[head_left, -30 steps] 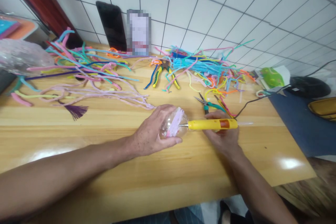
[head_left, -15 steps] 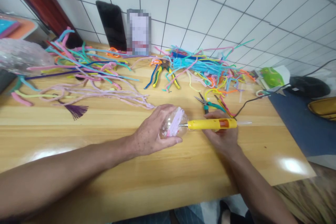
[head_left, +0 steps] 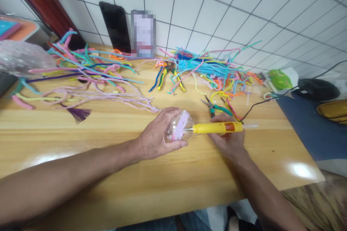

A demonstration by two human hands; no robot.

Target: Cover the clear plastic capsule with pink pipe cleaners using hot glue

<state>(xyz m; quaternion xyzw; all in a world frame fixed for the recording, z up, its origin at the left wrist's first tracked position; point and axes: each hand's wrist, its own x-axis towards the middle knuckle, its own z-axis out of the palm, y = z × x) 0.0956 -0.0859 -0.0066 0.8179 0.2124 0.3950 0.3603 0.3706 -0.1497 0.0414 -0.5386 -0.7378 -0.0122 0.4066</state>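
My left hand (head_left: pixel 158 133) is wrapped round a clear, rounded plastic piece (head_left: pixel 170 130) with a lilac pipe-cleaner strip (head_left: pixel 182 125) across its face. A little pink shows at the strip's lower end. In my right hand (head_left: pixel 229 140) is a yellow hot glue gun (head_left: pixel 208 128), gripped from below and lying level. Its metal nozzle points left and meets the lilac strip, or comes very close to it. A translucent glue stick (head_left: pixel 251 126) pokes out of the gun's back end. The handle is hidden behind my right fingers.
Needle-nose pliers (head_left: pixel 213 106) lie just beyond my right hand, and yellow-handled pliers (head_left: pixel 171 75) farther back. Colourful pipe cleaners (head_left: pixel 200 65) crowd the table's back. A purple tassel (head_left: pixel 78 113) lies left. Two phones, one black (head_left: pixel 116 27), lean on the wall. A cord (head_left: pixel 260 104) runs right.
Almost nothing differs. The glue gun and my right hand sit very slightly farther left, with the nozzle still at the lilac strip. My left hand keeps its hold.
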